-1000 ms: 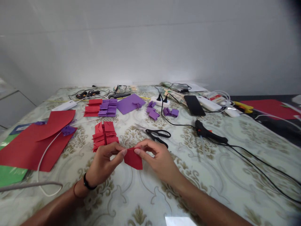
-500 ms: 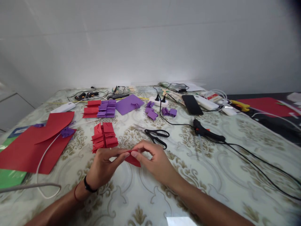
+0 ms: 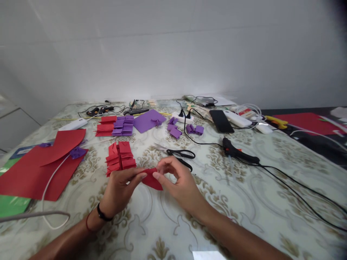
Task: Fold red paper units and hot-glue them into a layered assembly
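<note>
Both my hands pinch a small red paper piece point(image 3: 152, 181) just above the patterned table point(image 3: 244, 202). My left hand point(image 3: 120, 189) grips its left edge between thumb and fingers, a black band on the wrist. My right hand point(image 3: 177, 180) holds its right edge with fingers curled. A pile of folded red pieces point(image 3: 120, 158) lies just beyond my left hand. Black scissors point(image 3: 177, 156) lie beyond my right hand.
Large red sheets point(image 3: 40, 162) and a white cable lie at left. Folded purple pieces point(image 3: 124, 124) and a purple sheet point(image 3: 149, 120) sit farther back. A black glue gun point(image 3: 238, 153) with its cord lies at right, near a phone point(image 3: 221, 121) and a power strip point(image 3: 183, 117).
The red piece has been turned and folded flatter between my fingers, showing less of its face. My hands have drawn slightly closer together and a little farther from me.
</note>
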Motion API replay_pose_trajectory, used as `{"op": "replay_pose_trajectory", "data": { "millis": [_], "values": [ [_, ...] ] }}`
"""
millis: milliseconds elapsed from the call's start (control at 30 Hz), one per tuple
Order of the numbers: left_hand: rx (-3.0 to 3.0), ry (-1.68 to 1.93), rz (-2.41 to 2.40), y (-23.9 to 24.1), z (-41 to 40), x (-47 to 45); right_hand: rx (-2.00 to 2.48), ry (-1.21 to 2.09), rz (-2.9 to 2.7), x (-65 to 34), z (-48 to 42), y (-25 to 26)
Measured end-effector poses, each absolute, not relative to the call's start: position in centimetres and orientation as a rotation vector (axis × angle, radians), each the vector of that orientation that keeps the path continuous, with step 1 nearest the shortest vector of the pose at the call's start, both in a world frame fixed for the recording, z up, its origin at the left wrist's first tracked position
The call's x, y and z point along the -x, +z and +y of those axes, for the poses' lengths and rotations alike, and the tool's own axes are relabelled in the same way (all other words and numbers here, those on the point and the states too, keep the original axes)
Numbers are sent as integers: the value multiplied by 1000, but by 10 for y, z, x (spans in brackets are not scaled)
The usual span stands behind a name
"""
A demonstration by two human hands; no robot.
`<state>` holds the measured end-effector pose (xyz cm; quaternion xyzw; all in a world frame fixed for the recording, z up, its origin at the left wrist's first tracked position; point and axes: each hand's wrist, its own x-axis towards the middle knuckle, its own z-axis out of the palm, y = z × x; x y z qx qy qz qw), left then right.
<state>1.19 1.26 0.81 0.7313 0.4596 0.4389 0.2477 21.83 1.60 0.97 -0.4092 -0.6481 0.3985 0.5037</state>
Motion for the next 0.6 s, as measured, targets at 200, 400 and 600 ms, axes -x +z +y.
{"op": "replay_pose_trajectory", "data": {
  "millis": [200,400,600],
  "values": [
    [-1846,1224,1292,7,13,-13,962,822,-1654,-218,17,11],
    [-1769,1190,1251,2,13,-13,983,835,-1610,-217,16,7],
    [-1743,1117,1237,5,10,-15,962,805,-1593,-217,15,5]
  ]
}}
